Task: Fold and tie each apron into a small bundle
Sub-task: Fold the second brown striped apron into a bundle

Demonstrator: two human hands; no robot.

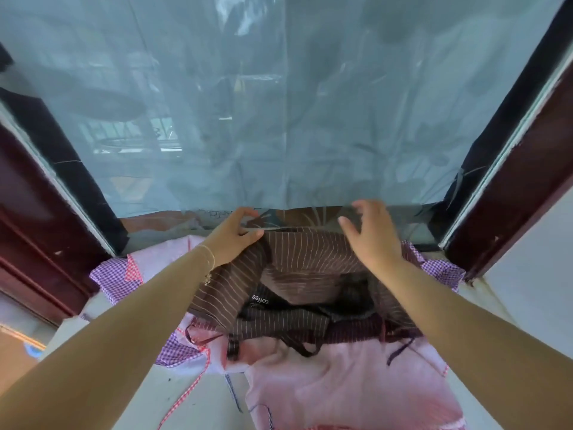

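Observation:
A brown pinstriped apron (297,262) lies crumpled in the middle of the ledge, with a black patch reading "coffee" (259,301) and dark straps (305,349) trailing toward me. My left hand (234,238) pinches the apron's far left edge between thumb and fingers. My right hand (370,235) hovers over the far right edge with fingers spread and slightly bent, holding nothing that I can see. Under the brown apron lies a pink apron (341,389) with purple checked trim (114,279).
A pale blue curtain (279,103) hangs right behind the ledge, its hem by my fingers. Dark red window frames stand at the left (37,212) and right (508,212). A red checked strap (186,395) runs across the grey ledge (192,408) at the front.

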